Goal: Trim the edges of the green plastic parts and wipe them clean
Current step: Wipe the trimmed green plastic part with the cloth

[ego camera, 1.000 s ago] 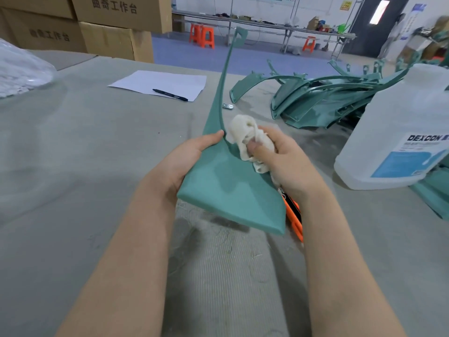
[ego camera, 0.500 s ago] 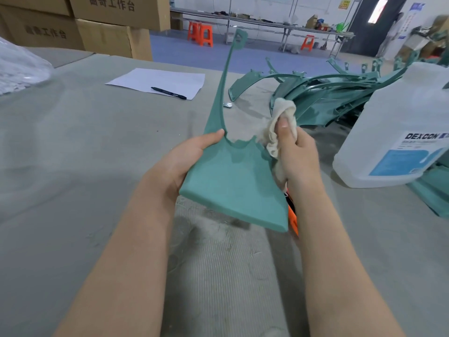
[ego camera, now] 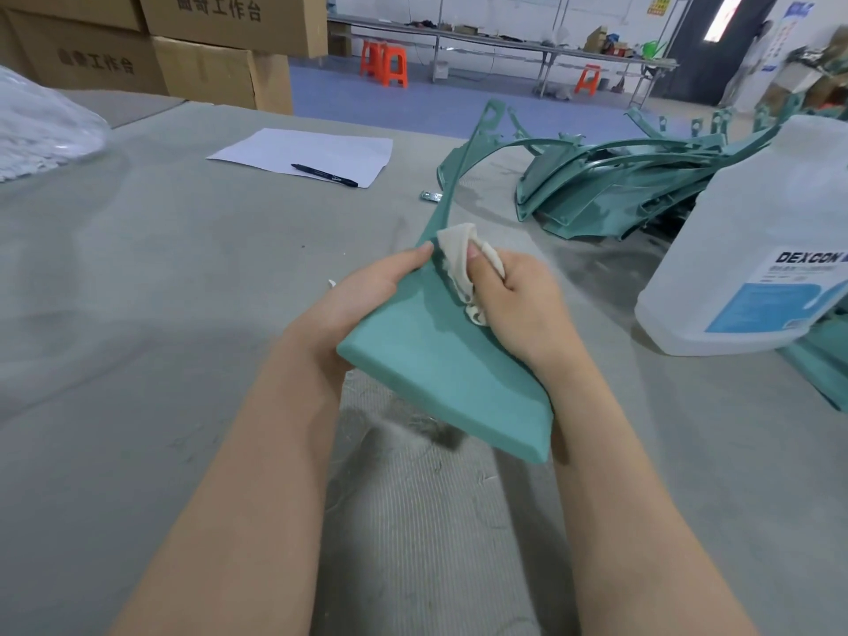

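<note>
Green plastic part (ego camera: 440,374) held clear of the grey felt-covered table (ego camera: 183,277), broad end nearest, thin arm reaching away. Gripped along its left edge by the left hand (ego camera: 367,291), thumb on top, fingers beneath out of sight. Clamped in the curled right hand (ego camera: 518,300), a wadded off-white cloth (ego camera: 454,250), pressed to the face where the arm begins. Judged mid-wipe: best done with a firm left grip so the panel does not flex, working the cloth round the notch and up the arm, refolding to a clean patch, going gently on that slender, probably whippy arm. Off to the right, a translucent jug (ego camera: 771,222) labelled DEXCON in bold, with the small print below unreadable. Further off, a heap of green parts (ego camera: 619,185), a white sheet (ego camera: 312,151) with a black pen (ego camera: 323,174) on it, then cardboard boxes (ego camera: 220,62) printed 曲奇工作台.
</note>
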Available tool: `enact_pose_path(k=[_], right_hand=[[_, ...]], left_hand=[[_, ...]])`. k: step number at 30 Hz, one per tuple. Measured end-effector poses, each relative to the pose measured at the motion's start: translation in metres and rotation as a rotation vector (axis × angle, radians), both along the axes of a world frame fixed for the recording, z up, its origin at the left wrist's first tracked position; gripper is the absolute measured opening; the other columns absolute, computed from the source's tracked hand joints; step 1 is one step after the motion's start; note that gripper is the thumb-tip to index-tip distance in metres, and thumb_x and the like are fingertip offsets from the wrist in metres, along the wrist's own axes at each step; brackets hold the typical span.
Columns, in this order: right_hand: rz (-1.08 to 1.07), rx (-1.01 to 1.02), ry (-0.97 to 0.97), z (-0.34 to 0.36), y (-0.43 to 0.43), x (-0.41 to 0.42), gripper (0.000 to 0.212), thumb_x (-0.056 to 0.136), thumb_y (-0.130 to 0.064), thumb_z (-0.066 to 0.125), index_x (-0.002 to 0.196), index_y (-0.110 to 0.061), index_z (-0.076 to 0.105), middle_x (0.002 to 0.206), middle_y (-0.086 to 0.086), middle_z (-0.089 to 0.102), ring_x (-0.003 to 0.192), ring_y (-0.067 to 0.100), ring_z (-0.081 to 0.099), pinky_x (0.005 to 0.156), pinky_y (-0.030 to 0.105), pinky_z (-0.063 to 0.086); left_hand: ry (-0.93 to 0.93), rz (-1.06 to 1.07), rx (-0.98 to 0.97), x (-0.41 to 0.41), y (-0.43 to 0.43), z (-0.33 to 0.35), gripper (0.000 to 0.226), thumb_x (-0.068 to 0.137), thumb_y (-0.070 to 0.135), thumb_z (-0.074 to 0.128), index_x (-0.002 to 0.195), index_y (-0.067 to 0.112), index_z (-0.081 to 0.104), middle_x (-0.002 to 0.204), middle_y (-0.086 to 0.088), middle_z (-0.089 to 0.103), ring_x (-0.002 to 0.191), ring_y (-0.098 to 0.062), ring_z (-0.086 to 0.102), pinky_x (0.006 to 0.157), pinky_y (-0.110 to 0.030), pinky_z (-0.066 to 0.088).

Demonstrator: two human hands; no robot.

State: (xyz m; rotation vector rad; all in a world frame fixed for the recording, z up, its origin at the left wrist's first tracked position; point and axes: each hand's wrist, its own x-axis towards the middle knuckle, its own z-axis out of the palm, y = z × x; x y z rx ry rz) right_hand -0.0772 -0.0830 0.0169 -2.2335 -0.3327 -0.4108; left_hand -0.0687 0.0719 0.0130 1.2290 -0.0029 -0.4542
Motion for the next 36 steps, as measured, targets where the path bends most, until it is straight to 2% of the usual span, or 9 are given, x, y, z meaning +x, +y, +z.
enact_pose_path(k=[3, 7, 9, 11, 14, 21, 26, 30, 36], right_hand=[[-0.155, 0.201, 0.043, 0.001, -0.002, 0.000, 0.048, 0.102, -0.036, 0.045, 0.057, -0.020, 0.039, 0.050, -0.010, 0.045, 0.050, 0.007, 0.039, 0.050, 0.025, 0.030], [-0.292, 0.711, 0.152, 0.013, -0.022, -0.004, 0.037, 0.101, -0.044, 0.044, 0.082, -0.019, 0.063, 0.085, 0.005, 0.073, 0.071, 0.018, 0.067, 0.063, 0.023, 0.052], [-0.156, 0.836, 0.243, 0.018, -0.028, -0.007, 0.036, 0.101, -0.045, 0.045, 0.084, -0.017, 0.062, 0.067, -0.002, 0.068, 0.055, 0.015, 0.062, 0.054, 0.025, 0.051], [0.037, 0.678, 0.276, 0.017, -0.024, -0.010, 0.024, 0.098, -0.037, 0.053, 0.088, -0.016, 0.059, 0.058, -0.012, 0.059, 0.051, 0.005, 0.052, 0.054, 0.020, 0.042], [0.095, 0.240, 0.270, 0.013, -0.014, -0.008, 0.007, 0.091, -0.022, 0.066, 0.094, -0.017, 0.063, 0.077, -0.005, 0.065, 0.068, 0.010, 0.059, 0.065, 0.029, 0.049], [-0.289, 0.182, 0.119, 0.009, -0.010, -0.002, 0.046, 0.098, -0.027, 0.050, 0.054, -0.019, 0.040, 0.052, -0.003, 0.042, 0.053, 0.017, 0.039, 0.056, 0.030, 0.029], [-0.237, 0.609, 0.249, 0.011, -0.016, 0.001, 0.029, 0.098, -0.023, 0.053, 0.070, -0.019, 0.056, 0.061, -0.002, 0.054, 0.058, 0.018, 0.050, 0.058, 0.027, 0.040], [-0.309, 0.720, 0.202, 0.007, -0.021, 0.003, 0.025, 0.100, -0.022, 0.050, 0.076, -0.020, 0.060, 0.075, 0.000, 0.063, 0.076, 0.019, 0.060, 0.074, 0.033, 0.049], [-0.424, 1.027, 0.239, 0.002, -0.038, 0.009, 0.024, 0.100, -0.032, 0.051, 0.088, -0.015, 0.063, 0.073, -0.004, 0.066, 0.056, 0.004, 0.063, 0.050, 0.016, 0.049]], left_hand=[[0.035, -0.017, 0.065, -0.002, -0.002, 0.000, 0.032, 0.096, 0.035, 0.050, 0.101, 0.010, 0.070, 0.095, -0.009, 0.074, 0.077, -0.021, 0.070, 0.079, -0.032, 0.055], [0.063, -0.084, 0.067, -0.004, 0.004, -0.001, 0.033, 0.094, 0.035, 0.052, 0.095, 0.010, 0.073, 0.091, -0.008, 0.074, 0.071, -0.020, 0.071, 0.068, -0.030, 0.058], [0.063, -0.135, 0.068, -0.006, 0.005, 0.001, 0.032, 0.092, 0.036, 0.055, 0.092, 0.011, 0.076, 0.094, -0.009, 0.074, 0.074, -0.020, 0.071, 0.070, -0.031, 0.059], [-0.027, -0.149, 0.217, -0.008, 0.001, 0.002, 0.028, 0.092, 0.033, 0.058, 0.095, 0.013, 0.076, 0.102, -0.009, 0.074, 0.085, -0.022, 0.071, 0.083, -0.036, 0.058], [-0.226, -0.176, 0.482, -0.012, -0.009, 0.004, 0.024, 0.096, 0.025, 0.054, 0.115, 0.017, 0.066, 0.115, -0.006, 0.070, 0.105, -0.021, 0.066, 0.098, -0.037, 0.049], [-0.259, -0.331, 0.493, -0.021, -0.027, 0.010, 0.020, 0.098, 0.019, 0.052, 0.088, 0.011, 0.067, 0.087, -0.007, 0.071, 0.075, -0.019, 0.064, 0.074, -0.032, 0.049], [-0.203, -0.384, 0.437, -0.026, -0.024, 0.013, 0.020, 0.098, 0.016, 0.050, 0.099, 0.005, 0.066, 0.091, -0.009, 0.071, 0.070, -0.016, 0.066, 0.066, -0.024, 0.053], [-0.178, -0.391, 0.466, -0.027, -0.029, 0.016, 0.022, 0.098, 0.017, 0.051, 0.107, 0.002, 0.065, 0.091, -0.009, 0.070, 0.069, -0.017, 0.064, 0.065, -0.024, 0.054], [-0.153, -0.363, 0.579, -0.030, -0.025, 0.019, 0.013, 0.092, 0.022, 0.061, 0.083, 0.013, 0.066, 0.067, 0.004, 0.068, 0.054, -0.008, 0.063, 0.051, -0.016, 0.050]])
